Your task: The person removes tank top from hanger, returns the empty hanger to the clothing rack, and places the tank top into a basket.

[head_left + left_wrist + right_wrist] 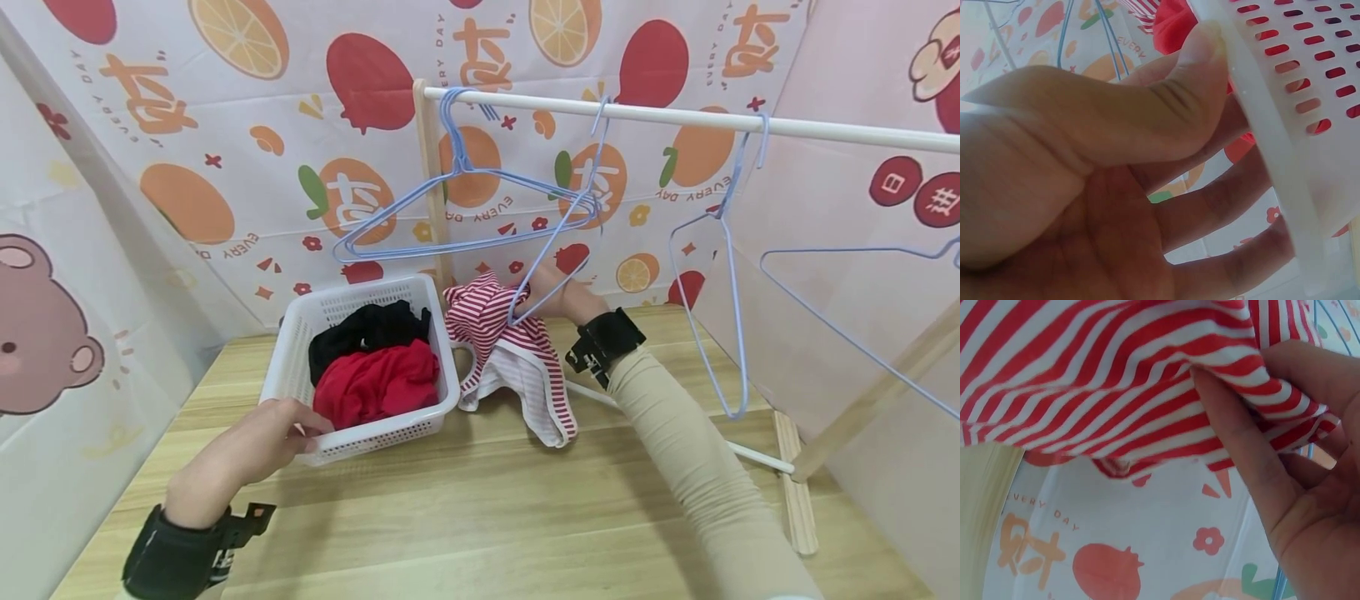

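Observation:
A white plastic basket (pixel 442 350) stands on the wooden table, with a red garment (pixel 378 385) and a black garment (pixel 367 333) inside. My left hand (pixel 258 442) grips its near left rim; in the left wrist view the thumb (pixel 1194 94) lies on one side of the rim (pixel 1260 131) and the other fingers on the opposite side. Just right of the basket, my right hand (pixel 558 296) pinches a red-and-white striped garment (pixel 487 312), whose lower part hangs toward the table. The right wrist view shows the striped cloth (pixel 1116 381) between thumb and fingers.
Several blue hangers (pixel 457 171) hang bunched at the left of a white rail (pixel 675 115). One hanger (pixel 555 233) crosses in front of my right hand; others (pixel 738 308) hang further right. A wooden rack foot (pixel 795 492) stands at the right.

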Demonstrator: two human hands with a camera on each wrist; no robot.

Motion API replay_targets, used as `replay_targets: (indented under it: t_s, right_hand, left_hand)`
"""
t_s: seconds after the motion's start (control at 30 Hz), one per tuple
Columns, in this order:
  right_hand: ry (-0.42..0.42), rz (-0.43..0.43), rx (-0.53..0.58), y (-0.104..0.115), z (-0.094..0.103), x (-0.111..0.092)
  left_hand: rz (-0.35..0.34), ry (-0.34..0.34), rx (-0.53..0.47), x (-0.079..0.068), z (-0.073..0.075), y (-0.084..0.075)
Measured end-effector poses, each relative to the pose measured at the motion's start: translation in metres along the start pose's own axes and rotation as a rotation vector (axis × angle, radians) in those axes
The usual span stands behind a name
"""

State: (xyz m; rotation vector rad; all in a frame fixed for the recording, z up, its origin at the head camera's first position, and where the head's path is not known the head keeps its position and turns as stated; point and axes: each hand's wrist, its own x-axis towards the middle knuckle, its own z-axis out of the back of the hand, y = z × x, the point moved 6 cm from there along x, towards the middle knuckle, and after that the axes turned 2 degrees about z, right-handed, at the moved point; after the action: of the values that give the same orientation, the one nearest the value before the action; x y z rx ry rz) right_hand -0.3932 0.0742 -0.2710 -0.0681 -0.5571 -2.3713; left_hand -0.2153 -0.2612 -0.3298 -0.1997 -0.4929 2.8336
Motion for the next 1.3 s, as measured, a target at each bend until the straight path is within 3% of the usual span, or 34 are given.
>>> replay_targets:
  t_s: [0.2, 0.67, 0.93, 1.3]
  right_hand:
    - [0.0, -0.05, -0.051, 0.004, -0.004, 0.002]
    - [-0.089, 0.072, -0.165, 0.025, -0.006, 0.009]
    - [-0.124, 0.06, -0.145, 0.036, -0.003, 0.014]
    - [-0.143, 0.039, -0.142, 0.053, -0.004, 0.017]
  left_hand:
    - [-0.002, 0.002, -0.007, 0.0, 0.0, -0.001]
    - [0.003, -0.002, -0.01, -0.001, 0.0, 0.0]
    - [-0.024, -0.012, -0.008, -0.001, 0.0, -0.002]
    - [-0.013, -0.013, -0.001, 0.0, 0.0, -0.002]
